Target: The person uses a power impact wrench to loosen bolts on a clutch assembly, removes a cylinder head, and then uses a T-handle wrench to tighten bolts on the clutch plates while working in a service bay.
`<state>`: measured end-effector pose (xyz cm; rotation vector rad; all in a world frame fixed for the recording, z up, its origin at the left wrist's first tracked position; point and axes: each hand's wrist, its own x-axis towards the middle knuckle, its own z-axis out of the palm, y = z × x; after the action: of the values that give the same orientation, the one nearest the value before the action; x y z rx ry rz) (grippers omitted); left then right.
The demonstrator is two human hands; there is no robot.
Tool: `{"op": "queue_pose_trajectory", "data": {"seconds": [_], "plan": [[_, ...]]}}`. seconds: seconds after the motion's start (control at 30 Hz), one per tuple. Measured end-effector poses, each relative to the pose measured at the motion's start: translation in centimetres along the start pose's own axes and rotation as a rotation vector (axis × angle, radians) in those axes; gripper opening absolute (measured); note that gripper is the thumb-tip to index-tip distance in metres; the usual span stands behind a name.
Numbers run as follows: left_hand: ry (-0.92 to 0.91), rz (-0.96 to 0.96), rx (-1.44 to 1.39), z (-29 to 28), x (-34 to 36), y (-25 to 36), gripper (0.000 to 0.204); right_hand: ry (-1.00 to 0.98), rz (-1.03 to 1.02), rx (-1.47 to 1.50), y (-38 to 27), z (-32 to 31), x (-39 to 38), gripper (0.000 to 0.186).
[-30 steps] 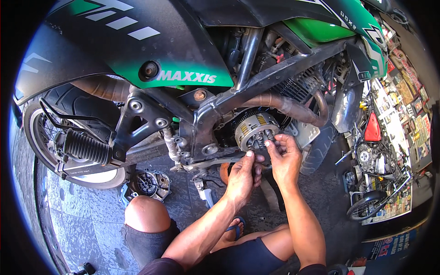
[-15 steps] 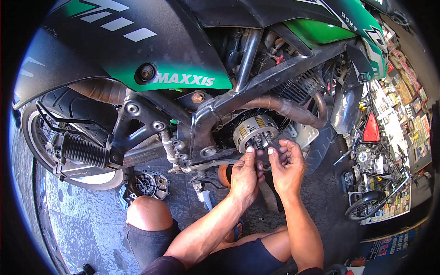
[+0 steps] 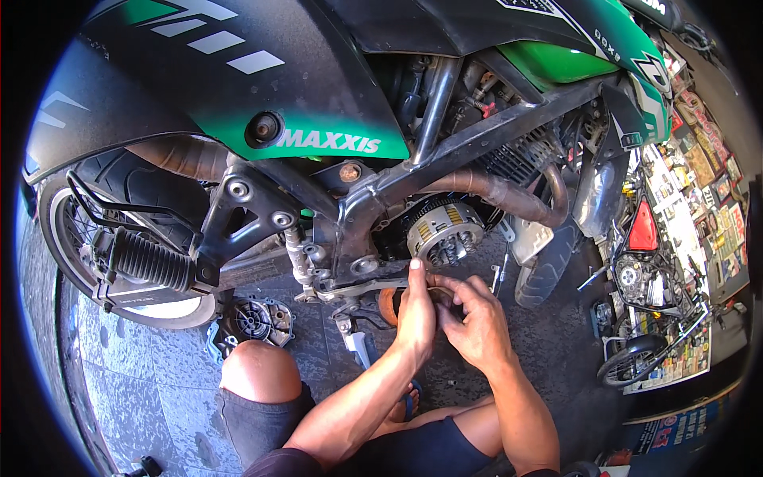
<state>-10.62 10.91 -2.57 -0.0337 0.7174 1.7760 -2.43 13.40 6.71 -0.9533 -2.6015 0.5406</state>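
Observation:
My left hand (image 3: 415, 318) and my right hand (image 3: 478, 327) meet just below and in front of the clutch assembly (image 3: 447, 230), apart from it. The clutch is a round pale metal drum with yellowish plates at its side and springs on its outer face. It sits in the opened engine side of a motorcycle. My left thumb points up while the fingers curl in, mostly hidden. The right fingers are bent and pinched toward the left palm. Whatever lies between the hands is too hidden to name.
The black and green motorcycle fairing (image 3: 318, 87) and frame rail (image 3: 477, 119) overhang the work. A removed engine cover (image 3: 258, 319) lies on the floor at left. The metal kickstand (image 3: 358, 346) juts down beside my left forearm. A red-marked bike frame (image 3: 642, 226) stands at right.
Both hands have come away from the clutch face, down toward me. The right hand has turned inward and its fingers have closed in beside the left palm. The clutch springs show more fully.

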Motion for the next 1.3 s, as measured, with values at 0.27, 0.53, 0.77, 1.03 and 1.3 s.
{"op": "queue_pose_trajectory", "data": {"seconds": [0.27, 0.53, 0.77, 1.03, 1.3], "plan": [[0.125, 0.221, 0.424, -0.7, -1.0, 0.1, 0.075, 0.143, 0.068, 0.199, 0.7, 1.0, 0.5, 0.026], [0.093, 0.156, 0.371, -0.5, -1.1, 0.3, 0.072, 0.464, 0.012, 0.09, 2.0, 1.9, 3.2, 0.029], [0.107, 0.127, 0.336, -0.6, -1.4, 0.8, 0.073, 0.453, 0.015, 0.081, 1.6, 2.1, 3.4, 0.029], [0.085, 0.142, 0.352, -0.9, -1.0, -0.1, 0.073, 0.429, 0.021, -0.02, 1.9, 2.4, 4.1, 0.028], [0.108, 0.111, 0.322, -0.8, -0.8, -0.3, 0.071, 0.373, -0.048, -0.121, 2.3, 0.5, 4.3, 0.035]]}}
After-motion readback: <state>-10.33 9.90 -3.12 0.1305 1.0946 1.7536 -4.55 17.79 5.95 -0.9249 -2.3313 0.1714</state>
